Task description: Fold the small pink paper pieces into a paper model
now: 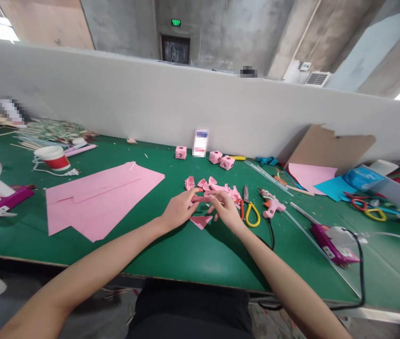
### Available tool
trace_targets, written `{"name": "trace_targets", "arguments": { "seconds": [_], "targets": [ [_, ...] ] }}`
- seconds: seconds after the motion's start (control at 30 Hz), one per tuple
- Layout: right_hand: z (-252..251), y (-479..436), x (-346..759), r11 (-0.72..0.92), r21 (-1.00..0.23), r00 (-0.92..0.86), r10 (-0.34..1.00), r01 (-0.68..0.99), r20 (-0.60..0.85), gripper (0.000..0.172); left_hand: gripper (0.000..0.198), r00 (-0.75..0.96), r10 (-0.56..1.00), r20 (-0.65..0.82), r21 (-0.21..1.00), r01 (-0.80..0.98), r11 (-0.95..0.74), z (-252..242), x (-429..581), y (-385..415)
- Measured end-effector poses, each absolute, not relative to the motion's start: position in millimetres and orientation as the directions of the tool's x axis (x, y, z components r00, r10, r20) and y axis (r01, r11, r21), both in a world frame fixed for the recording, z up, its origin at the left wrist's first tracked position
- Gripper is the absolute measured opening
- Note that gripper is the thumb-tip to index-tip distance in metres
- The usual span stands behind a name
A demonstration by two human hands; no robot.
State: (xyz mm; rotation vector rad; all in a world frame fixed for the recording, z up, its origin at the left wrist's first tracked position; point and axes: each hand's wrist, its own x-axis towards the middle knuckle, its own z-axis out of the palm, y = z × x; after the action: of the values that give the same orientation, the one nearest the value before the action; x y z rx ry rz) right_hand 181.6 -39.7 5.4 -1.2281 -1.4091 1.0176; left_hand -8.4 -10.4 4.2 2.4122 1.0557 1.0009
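Note:
Above the green table, my left hand (178, 210) and my right hand (228, 213) meet with fingers pinched on a small folded piece of pink paper (202, 199). The fingers cover part of it. A flat pink paper triangle (201, 221) lies just below the hands. Behind them is a pile of cut and folded pink paper pieces (233, 193). Scissors (252, 215) with red and yellow handles rest right of my right hand. A pink glue gun (274, 206) lies beyond the scissors.
Large pink sheets (104, 200) spread at left, near a paper cup (53, 157). Pink paper cubes (181, 152) stand at the back around a phone (200, 143). Purple power strips (334, 245) with cables sit at both sides. Cardboard (327, 146) leans against the white partition (132, 103).

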Motion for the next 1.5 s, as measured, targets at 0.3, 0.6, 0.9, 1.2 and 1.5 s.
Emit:
{"name": "trace_targets", "arguments": {
  "seconds": [0.3,0.6,0.9,1.2,1.5],
  "targets": [
    [7.0,-39.3,178.2,0.026,-0.999,-0.091,0.996,0.045,0.021,0.039,0.033,0.452,0.767,0.456,0.664,0.402,-0.631,4.1,-7.9,-9.8],
    [12.7,-42.5,176.8,0.032,-0.998,-0.038,0.999,0.045,0.030,0.045,0.046,0.372,0.869,0.326,0.890,0.190,-0.415,2.9,-6.2,-2.2],
    [10.3,-43.3,177.3,-0.019,-1.000,-0.123,0.992,-0.007,-0.018,0.040,0.046,0.363,0.876,0.319,0.909,0.143,-0.390,5.1,-6.2,-5.0],
    [11.1,-43.7,177.6,-0.055,-0.998,-0.151,0.987,-0.041,-0.048,0.035,0.045,0.347,0.867,0.358,0.894,0.140,-0.425,4.3,-5.7,-4.1],
    [7.2,-43.9,175.6,-0.033,-0.999,-0.190,0.981,0.005,-0.034,0.035,0.049,0.318,0.902,0.291,0.935,0.102,-0.338,7.7,-5.3,-4.9]
  ]
}}
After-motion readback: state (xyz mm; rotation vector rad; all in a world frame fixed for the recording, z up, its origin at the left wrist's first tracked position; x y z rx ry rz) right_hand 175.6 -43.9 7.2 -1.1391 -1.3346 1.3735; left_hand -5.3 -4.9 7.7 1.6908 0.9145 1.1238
